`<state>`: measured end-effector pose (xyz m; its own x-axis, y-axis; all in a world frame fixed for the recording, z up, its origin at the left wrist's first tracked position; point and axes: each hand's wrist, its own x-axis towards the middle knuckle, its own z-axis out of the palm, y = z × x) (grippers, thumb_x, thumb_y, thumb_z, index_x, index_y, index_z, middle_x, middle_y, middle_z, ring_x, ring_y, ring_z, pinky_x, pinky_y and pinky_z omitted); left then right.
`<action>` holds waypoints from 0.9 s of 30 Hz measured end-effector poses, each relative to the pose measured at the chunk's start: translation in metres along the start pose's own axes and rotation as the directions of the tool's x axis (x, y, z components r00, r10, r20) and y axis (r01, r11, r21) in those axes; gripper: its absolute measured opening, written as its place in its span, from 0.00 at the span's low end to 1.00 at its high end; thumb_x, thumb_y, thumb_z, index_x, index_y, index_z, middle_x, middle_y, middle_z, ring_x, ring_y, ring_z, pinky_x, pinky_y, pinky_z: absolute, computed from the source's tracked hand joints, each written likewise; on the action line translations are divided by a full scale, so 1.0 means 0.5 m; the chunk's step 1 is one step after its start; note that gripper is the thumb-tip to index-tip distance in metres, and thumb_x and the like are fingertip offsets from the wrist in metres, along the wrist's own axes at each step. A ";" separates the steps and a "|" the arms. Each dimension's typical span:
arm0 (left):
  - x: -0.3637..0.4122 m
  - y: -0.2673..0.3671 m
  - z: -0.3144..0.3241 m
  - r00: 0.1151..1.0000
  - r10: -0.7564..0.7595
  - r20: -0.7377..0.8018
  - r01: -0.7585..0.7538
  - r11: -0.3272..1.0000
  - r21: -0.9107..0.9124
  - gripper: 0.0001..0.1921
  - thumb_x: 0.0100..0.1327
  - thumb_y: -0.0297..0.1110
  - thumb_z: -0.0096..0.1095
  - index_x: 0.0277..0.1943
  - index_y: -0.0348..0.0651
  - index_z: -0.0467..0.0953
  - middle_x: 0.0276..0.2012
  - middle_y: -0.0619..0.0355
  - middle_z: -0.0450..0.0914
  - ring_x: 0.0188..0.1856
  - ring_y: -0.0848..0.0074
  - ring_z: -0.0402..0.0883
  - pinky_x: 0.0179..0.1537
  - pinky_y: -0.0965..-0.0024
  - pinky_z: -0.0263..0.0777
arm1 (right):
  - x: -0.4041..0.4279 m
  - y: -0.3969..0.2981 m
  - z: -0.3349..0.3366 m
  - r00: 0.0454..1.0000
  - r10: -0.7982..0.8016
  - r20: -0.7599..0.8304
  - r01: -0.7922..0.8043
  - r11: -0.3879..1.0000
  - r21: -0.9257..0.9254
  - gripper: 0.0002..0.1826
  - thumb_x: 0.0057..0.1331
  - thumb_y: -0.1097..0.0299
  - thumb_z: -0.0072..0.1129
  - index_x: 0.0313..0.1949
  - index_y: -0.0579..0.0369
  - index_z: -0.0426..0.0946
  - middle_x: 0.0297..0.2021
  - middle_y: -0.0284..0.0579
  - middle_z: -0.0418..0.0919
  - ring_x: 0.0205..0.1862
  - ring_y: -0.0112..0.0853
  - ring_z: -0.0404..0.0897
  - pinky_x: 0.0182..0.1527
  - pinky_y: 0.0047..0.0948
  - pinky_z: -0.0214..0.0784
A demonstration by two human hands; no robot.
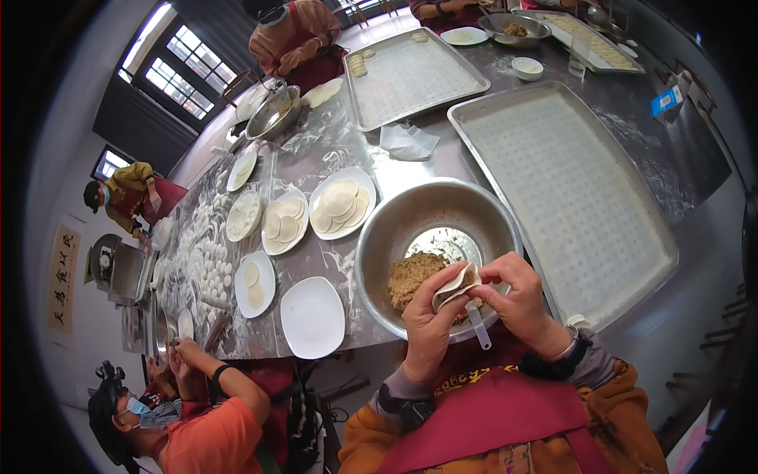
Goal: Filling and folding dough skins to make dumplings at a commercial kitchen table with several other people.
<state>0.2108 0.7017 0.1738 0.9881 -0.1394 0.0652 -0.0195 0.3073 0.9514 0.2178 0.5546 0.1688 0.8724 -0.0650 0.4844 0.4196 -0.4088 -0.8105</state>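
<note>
My left hand (432, 326) cradles a folded dumpling wrapper (455, 288) from below, its thumb and fingers on either side. At the wrapper's right end, my right hand (516, 295) pinches the edge between thumb and fingertips. Brown filling shows in the gap between the two flaps. Both hands are above a large steel mixing bowl (394, 219). In the bowl sits a mound of brown minced filling (414, 277), partly hidden by my left hand. A pale spatula handle (478, 329) leans over the bowl's near rim; its other end is hidden.
Right of the bowl lies a dotted metal tray (580, 195). To the left are a white plate (312, 317), stacked wrappers (340, 204) on another plate, and floured dough pieces (216, 272). Beyond sits a tray with dumplings (414, 77). A co-worker (207, 409) works at my left; others stand around the table.
</note>
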 end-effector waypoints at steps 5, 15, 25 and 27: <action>0.001 -0.006 0.000 1.000 -0.027 -0.003 0.027 1.000 -0.009 0.18 0.57 0.17 0.54 0.53 0.34 0.70 0.46 0.53 0.76 0.40 0.77 0.77 0.35 0.79 0.71 | 0.006 0.003 -0.001 0.978 -0.207 0.004 0.207 0.975 -0.075 0.08 0.45 0.74 0.66 0.25 0.56 0.75 0.24 0.41 0.75 0.27 0.38 0.73 0.32 0.32 0.64; -0.001 -0.016 -0.001 0.999 -0.036 -0.007 0.036 0.996 -0.077 0.17 0.59 0.18 0.53 0.52 0.36 0.70 0.46 0.52 0.76 0.39 0.76 0.77 0.34 0.77 0.70 | -0.003 -0.005 -0.006 0.993 0.110 0.039 -0.113 0.988 0.106 0.11 0.46 0.71 0.67 0.30 0.55 0.76 0.26 0.42 0.76 0.29 0.39 0.74 0.35 0.32 0.65; -0.005 -0.017 0.001 0.998 -0.065 0.012 0.066 0.990 -0.125 0.16 0.59 0.20 0.56 0.51 0.38 0.70 0.41 0.58 0.77 0.39 0.81 0.77 0.34 0.80 0.70 | -0.002 0.008 -0.006 0.959 -0.281 0.047 0.284 0.950 -0.131 0.11 0.46 0.73 0.66 0.31 0.55 0.76 0.26 0.41 0.75 0.29 0.38 0.74 0.35 0.32 0.65; -0.007 -0.016 0.000 0.992 -0.126 0.030 0.129 0.982 -0.138 0.16 0.59 0.20 0.56 0.51 0.37 0.70 0.41 0.58 0.77 0.38 0.81 0.77 0.34 0.80 0.70 | 0.000 0.004 -0.006 0.949 -0.309 0.069 0.316 0.936 -0.157 0.11 0.46 0.74 0.66 0.31 0.55 0.76 0.27 0.41 0.75 0.29 0.38 0.74 0.34 0.31 0.65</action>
<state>0.2076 0.6998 0.1657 0.9777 -0.2051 -0.0463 0.1294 0.4133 0.9014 0.2177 0.5509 0.1684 0.7153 0.1272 0.6871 0.6290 -0.5456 -0.5538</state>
